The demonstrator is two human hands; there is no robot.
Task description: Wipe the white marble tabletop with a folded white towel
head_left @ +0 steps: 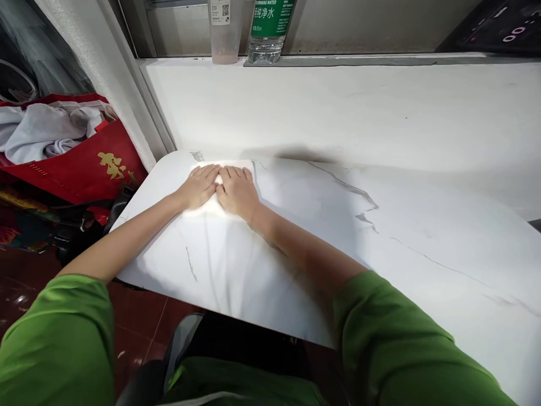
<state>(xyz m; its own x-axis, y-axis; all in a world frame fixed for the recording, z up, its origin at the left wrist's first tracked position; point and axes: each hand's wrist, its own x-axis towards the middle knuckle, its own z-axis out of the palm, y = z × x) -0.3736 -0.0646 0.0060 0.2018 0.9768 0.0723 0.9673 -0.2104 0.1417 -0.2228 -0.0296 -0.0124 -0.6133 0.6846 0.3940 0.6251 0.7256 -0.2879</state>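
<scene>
My left hand (199, 186) lies flat, palm down, on a bright white piece like a folded cloth or paper (211, 207). Beside it, my right hand (237, 190) rests on the same white piece with its fingers stretched out. The two hands touch or nearly touch at the thumbs and forefingers. Under both is a white marble-patterned table (291, 242), near its far left corner. The palms hide much of the white piece, and its overexposed edges are hard to make out.
A clear plastic cup (226, 39) and a water bottle with a green label (270, 28) stand on the ledge behind the table. To the left, a red bag (80, 169) holds white cloth. A dark object (502, 28) sits at the upper right.
</scene>
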